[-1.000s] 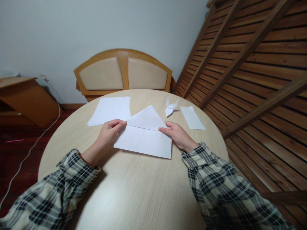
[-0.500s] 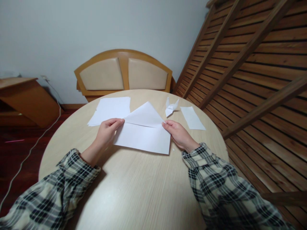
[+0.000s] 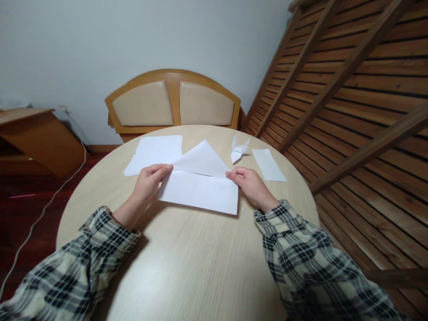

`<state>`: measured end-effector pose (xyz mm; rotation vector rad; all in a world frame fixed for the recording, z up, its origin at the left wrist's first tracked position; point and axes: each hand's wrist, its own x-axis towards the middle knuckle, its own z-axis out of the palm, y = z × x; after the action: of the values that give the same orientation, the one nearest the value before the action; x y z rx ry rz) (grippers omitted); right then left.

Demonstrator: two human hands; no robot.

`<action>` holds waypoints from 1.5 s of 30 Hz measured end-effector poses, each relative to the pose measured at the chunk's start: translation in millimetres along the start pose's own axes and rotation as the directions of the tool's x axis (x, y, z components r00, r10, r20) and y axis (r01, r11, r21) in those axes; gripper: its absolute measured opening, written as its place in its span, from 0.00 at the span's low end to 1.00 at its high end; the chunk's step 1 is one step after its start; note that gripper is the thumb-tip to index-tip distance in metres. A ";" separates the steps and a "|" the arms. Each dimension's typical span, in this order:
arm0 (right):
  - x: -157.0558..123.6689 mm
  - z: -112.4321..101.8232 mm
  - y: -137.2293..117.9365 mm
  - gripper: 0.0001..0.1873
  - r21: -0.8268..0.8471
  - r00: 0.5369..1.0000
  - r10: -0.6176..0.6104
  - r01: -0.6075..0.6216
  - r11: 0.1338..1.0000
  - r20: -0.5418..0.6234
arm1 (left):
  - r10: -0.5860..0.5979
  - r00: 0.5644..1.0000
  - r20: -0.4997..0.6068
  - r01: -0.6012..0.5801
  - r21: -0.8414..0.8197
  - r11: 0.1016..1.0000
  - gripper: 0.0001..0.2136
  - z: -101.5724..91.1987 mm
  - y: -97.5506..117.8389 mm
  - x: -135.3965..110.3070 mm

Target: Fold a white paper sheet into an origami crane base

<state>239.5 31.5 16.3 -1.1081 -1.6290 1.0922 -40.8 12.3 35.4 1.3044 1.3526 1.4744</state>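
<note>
Both forearms, covered by plaid sleeves point(image 3: 294, 254), are stretched forward over the round table point(image 3: 187, 267), and the hands are kept apart, with a folded white sheet point(image 3: 200, 191) held between them. Its left edge is pinched by the left hand point(image 3: 149, 182), thumb laid on top and fingers curled; its right edge is gripped likewise by the right hand point(image 3: 250, 182), near the flap's corner. The sheet is held over the middle of the table, its peak pointed away, between a paper stack point(image 3: 157, 154) and a paper crane point(image 3: 237, 154). Compared with one second ago, the sheet is shifted slightly farther away, and the right thumb is placed nearer the flap's outer corner. The stack and crane are left undisturbed.
</note>
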 end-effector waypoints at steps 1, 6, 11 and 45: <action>-0.4 -0.2 -1.0 0.22 -0.012 1.000 -0.011 0.011 1.000 0.005 | -0.006 1.000 -0.007 0.006 0.008 1.000 0.08 -0.1 0.4 0.0; -3.5 1.6 -7.4 0.21 -0.022 0.995 -0.066 0.068 0.997 0.073 | -0.021 0.998 -0.066 0.023 0.026 0.999 0.07 -1.4 3.7 1.4; -4.7 5.1 -10.7 0.19 -0.144 0.992 -0.124 0.120 0.982 -0.014 | -0.012 0.997 -0.074 0.015 0.036 0.999 0.07 -2.6 3.1 3.7; -4.9 5.6 -4.0 0.19 0.269 0.921 0.271 -0.347 0.898 0.280 | 0.007 0.962 0.272 -0.052 0.158 0.986 0.12 20.6 1.7 -27.5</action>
<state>234.5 24.8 17.9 -1.0772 -1.4112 1.6888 -14.8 -9.5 30.3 1.5747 1.2974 1.1706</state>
